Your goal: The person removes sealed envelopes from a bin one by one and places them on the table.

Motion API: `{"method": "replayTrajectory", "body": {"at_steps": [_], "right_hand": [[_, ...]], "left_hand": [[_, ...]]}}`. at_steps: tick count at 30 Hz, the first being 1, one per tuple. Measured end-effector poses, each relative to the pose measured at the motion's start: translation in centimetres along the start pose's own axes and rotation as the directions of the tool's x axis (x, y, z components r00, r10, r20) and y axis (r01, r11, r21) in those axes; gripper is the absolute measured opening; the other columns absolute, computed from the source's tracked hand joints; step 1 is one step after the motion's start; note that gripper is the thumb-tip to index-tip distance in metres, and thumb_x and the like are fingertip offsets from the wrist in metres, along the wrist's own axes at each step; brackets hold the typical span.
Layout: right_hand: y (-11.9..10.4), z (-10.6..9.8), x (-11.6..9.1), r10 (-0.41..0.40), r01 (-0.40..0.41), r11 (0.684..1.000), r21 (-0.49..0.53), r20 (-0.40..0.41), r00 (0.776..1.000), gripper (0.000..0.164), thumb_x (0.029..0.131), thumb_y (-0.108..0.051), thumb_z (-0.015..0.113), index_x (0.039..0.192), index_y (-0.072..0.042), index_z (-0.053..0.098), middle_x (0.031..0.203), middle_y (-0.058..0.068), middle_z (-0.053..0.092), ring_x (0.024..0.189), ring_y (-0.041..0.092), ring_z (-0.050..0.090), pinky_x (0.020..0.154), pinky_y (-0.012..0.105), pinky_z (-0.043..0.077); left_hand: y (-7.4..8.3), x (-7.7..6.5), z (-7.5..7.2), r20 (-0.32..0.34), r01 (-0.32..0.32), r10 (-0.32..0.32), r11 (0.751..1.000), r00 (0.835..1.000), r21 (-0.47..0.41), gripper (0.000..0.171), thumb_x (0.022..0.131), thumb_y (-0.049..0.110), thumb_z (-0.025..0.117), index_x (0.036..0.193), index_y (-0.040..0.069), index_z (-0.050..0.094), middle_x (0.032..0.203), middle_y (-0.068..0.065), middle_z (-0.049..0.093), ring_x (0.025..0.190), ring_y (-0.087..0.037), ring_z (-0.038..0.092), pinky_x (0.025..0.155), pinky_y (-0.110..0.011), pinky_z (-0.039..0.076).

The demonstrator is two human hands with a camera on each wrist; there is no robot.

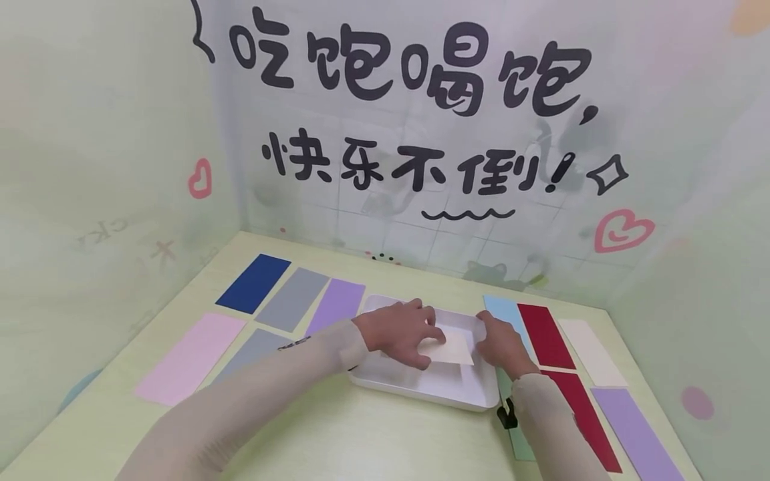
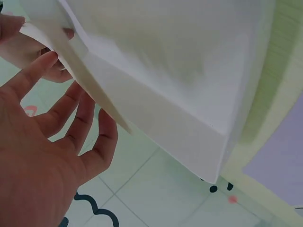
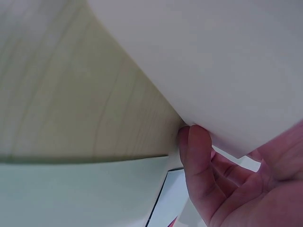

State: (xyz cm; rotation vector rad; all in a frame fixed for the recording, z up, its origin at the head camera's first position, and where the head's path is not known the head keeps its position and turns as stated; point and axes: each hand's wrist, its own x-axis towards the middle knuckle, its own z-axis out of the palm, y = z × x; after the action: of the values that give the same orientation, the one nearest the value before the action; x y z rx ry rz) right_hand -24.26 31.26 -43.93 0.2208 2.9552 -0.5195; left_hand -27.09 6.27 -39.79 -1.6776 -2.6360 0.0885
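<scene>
A cream card (image 1: 454,349) slants above the floor of a white rectangular tray (image 1: 415,396), leaving a shadow below it. My left hand (image 1: 400,332) reaches over the tray with bent fingers holding the card. Its fingertips lie along one edge of the card (image 2: 92,87) in the left wrist view, where the tray's inner wall rises behind. At the tray's right side, my right hand (image 1: 500,344) grips the wall. Curled fingers (image 3: 199,151) meet the tray's underside (image 3: 213,71) near a corner in the right wrist view.
Left of the tray lie dark blue (image 1: 252,284), grey (image 1: 293,299), purple (image 1: 338,300) and pink sheets (image 1: 191,357). To its right are light blue, red (image 1: 546,334), cream (image 1: 592,351), purple (image 1: 636,431) and green sheets (image 1: 522,444). A printed curtain (image 1: 409,260) surrounds the table.
</scene>
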Motion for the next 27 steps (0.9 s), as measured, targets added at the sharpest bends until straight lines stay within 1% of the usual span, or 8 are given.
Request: {"method": "replayTrajectory", "body": {"at_steps": [3,6,12,15,19,21,23,27], "right_hand": [[0.1,-0.1,-0.1,-0.007,0.007,1.000,0.003,-0.003,1.000,0.060,0.087,-0.004,0.069,0.142,-0.005,0.044,0.129,0.021,0.057,0.107,0.036,0.058,0.085,0.052,0.051],[0.1,-0.2,-0.3,-0.018,0.018,1.000,-0.003,-0.006,1.000,0.058,0.088,-0.003,0.068,0.141,-0.005,0.044,0.128,0.022,0.057,0.106,0.036,0.058,0.085,0.053,0.051],[0.0,-0.4,-0.4,-0.020,0.020,1.000,0.002,0.005,1.000,0.059,0.088,-0.004,0.068,0.142,-0.004,0.043,0.130,0.023,0.056,0.108,0.037,0.057,0.086,0.054,0.050],[0.1,-0.3,-0.3,-0.024,0.024,1.000,0.003,0.008,1.000,0.060,0.089,-0.004,0.068,0.143,-0.004,0.042,0.130,0.023,0.056,0.109,0.037,0.057,0.086,0.054,0.050],[0.2,-0.3,-0.1,-0.024,0.024,1.000,0.000,0.012,1.000,0.060,0.089,-0.005,0.069,0.143,-0.004,0.042,0.131,0.022,0.056,0.111,0.037,0.057,0.087,0.054,0.050],[0.3,-0.3,0.0,-0.017,0.017,1.000,0.001,0.018,1.000,0.061,0.089,-0.006,0.068,0.144,-0.005,0.041,0.133,0.023,0.054,0.113,0.038,0.056,0.088,0.055,0.049],[0.3,-0.3,0.0,-0.015,0.015,1.000,0.002,0.021,1.000,0.062,0.090,-0.006,0.068,0.145,-0.004,0.040,0.134,0.024,0.053,0.115,0.039,0.055,0.090,0.056,0.048],[0.2,-0.3,0.0,-0.018,0.018,1.000,0.001,0.022,1.000,0.062,0.090,-0.005,0.067,0.145,-0.003,0.039,0.135,0.025,0.052,0.114,0.040,0.054,0.089,0.056,0.048]], "left_hand": [[-0.4,-1.1,-0.5,-0.023,0.034,-0.034,0.999,0.999,-0.018,0.048,0.089,0.051,0.050,0.134,0.041,0.058,0.130,0.006,0.052,0.107,-0.018,0.046,0.073,-0.035,0.044],[-1.0,-2.3,-0.9,-0.056,0.058,-0.059,0.998,0.997,-0.026,0.049,0.089,0.052,0.047,0.136,0.040,0.057,0.129,0.005,0.051,0.103,-0.018,0.045,0.069,-0.034,0.044],[-2.2,-6.2,-1.5,-0.129,0.127,-0.137,0.988,0.982,-0.084,0.055,0.090,0.054,0.046,0.140,0.034,0.054,0.126,0.004,0.050,0.092,-0.016,0.042,0.063,-0.028,0.040],[-2.5,-8.5,-1.7,-0.146,0.184,-0.202,0.975,0.968,-0.124,0.059,0.090,0.055,0.048,0.144,0.034,0.050,0.125,0.003,0.049,0.094,-0.015,0.043,0.065,-0.027,0.041],[-2.5,-11.7,-1.9,-0.125,0.281,-0.304,0.943,0.944,-0.176,0.063,0.091,0.057,0.050,0.150,0.036,0.043,0.129,0.000,0.046,0.103,-0.018,0.045,0.068,-0.030,0.045],[-2.3,-13.2,-1.8,-0.103,0.331,-0.354,0.924,0.929,-0.192,0.063,0.092,0.057,0.049,0.151,0.036,0.040,0.131,-0.001,0.045,0.106,-0.019,0.045,0.068,-0.032,0.046],[-2.0,-14.7,-1.6,-0.105,0.362,-0.387,0.910,0.916,-0.201,0.062,0.094,0.056,0.049,0.152,0.034,0.040,0.131,-0.004,0.045,0.105,-0.023,0.047,0.068,-0.035,0.046],[-1.3,-17.2,-0.7,-0.130,0.415,-0.448,0.883,0.885,-0.222,0.059,0.097,0.051,0.048,0.151,0.029,0.043,0.127,-0.008,0.046,0.101,-0.027,0.048,0.066,-0.035,0.045]]}}
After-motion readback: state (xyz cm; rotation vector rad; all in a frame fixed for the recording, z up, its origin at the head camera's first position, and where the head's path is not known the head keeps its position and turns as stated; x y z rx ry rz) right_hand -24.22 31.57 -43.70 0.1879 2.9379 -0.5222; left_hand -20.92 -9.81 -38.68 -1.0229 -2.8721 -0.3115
